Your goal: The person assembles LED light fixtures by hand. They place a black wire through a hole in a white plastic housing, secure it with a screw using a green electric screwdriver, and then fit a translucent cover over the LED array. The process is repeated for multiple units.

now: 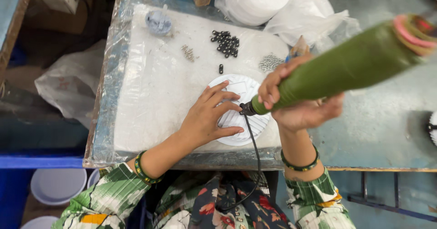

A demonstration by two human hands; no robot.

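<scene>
A round white ribbed disc (246,85) lies on a white pad (154,88) on the workbench. My left hand (207,117) rests flat on the disc's left side, fingers spread, pressing it down. My right hand (296,106) grips a long green power screwdriver (346,67), held slanted, its dark tip down at the disc's middle. A black cord (256,156) hangs from the tool's tip end toward my lap.
On the pad lie a pile of small black parts (226,43), silver screws (188,52), another screw heap (270,62) and a grey cap (158,22). White plastic bags (291,8) sit at the back. White bowls (57,184) stand below left.
</scene>
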